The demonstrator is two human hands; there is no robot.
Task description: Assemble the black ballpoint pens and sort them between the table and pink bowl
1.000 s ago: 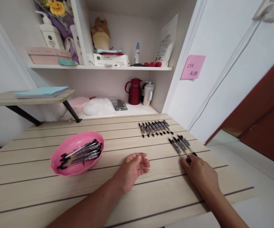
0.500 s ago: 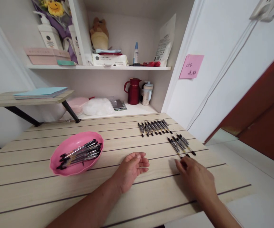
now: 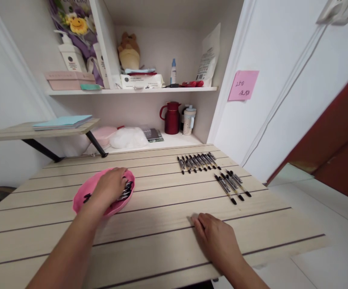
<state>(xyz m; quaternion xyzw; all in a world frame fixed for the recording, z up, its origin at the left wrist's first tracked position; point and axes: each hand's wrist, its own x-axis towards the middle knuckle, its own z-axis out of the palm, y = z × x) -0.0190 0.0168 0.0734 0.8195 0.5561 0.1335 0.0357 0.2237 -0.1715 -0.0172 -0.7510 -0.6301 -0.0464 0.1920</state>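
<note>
A pink bowl (image 3: pixel 82 194) sits on the left of the wooden table (image 3: pixel 162 237) and holds several black pens (image 3: pixel 127 190). My left hand (image 3: pixel 110 185) reaches into the bowl and covers most of those pens; its fingertips are hidden. My right hand (image 3: pixel 216 237) rests palm down on the table near the front, fingers loosely together, holding nothing. A row of several pens (image 3: pixel 198 161) lies side by side at the far right. A second group of three pens (image 3: pixel 232 186) lies just below and right of that row.
Behind the table, a low shelf carries a dark red jug (image 3: pixel 171 117), a white cup (image 3: pixel 189 119), a pink box and a white bag. A pink sticky note (image 3: pixel 243 85) hangs on the white panel at right. A side shelf (image 3: pixel 35 130) juts out at left.
My left hand has moved left from the middle of the table into the pink bowl. My right hand has drawn back from the group of three pens towards the front.
</note>
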